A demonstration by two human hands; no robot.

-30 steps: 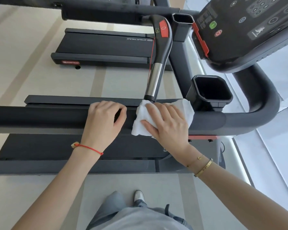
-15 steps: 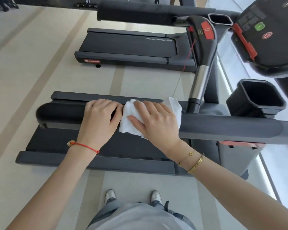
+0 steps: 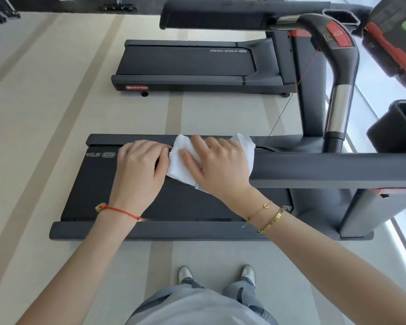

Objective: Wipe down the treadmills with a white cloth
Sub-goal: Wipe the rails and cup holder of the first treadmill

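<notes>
A white cloth [image 3: 177,164] lies draped over the left end of the near treadmill's dark grey handrail [image 3: 326,167]. My right hand [image 3: 217,165] grips the cloth, fingers wrapped over it and the rail. Just left of the cloth, my left hand [image 3: 138,167] curls round the very end of the same rail, touching the cloth's edge. Below both hands runs the black belt of the near treadmill [image 3: 92,184].
A second treadmill [image 3: 185,59] stands farther off, its own handrail [image 3: 220,15] across the top. At the right are the chrome-and-black grip post [image 3: 340,106], a black cup holder [image 3: 399,127] and the console [image 3: 391,36]. My shoes [image 3: 185,274] are on beige floor.
Both hands have slid left along the handrail with the cloth, from beside the grip post to the rail's left end. The view has shifted left with them.
</notes>
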